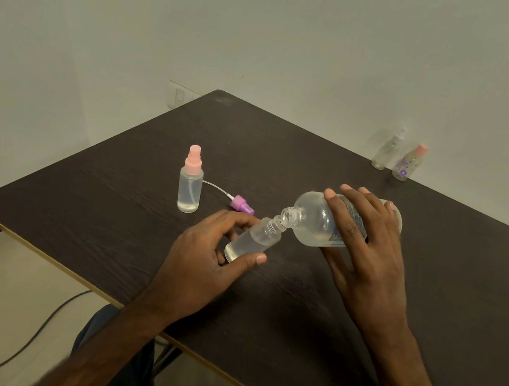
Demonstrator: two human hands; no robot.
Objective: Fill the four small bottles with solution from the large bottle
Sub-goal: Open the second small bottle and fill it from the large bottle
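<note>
Near the table's [73, 231] front edge, the left hand [202, 261] grips a tilted small bottle [254, 241]; the right hand [365, 240] clasps the large bottle [315, 219], mouths touching. Tipping further could spill solution past the narrow neck.

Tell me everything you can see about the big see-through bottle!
The large bottle is clear, plastic-looking, with rounded shoulders and a threaded, uncapped neck. A label with blue print is mostly hidden under the right hand, which grips it above the table. It is tipped almost onto its side, mouth at the open neck of the small bottle in the left hand. Clear liquid pools along its lower side.
</note>
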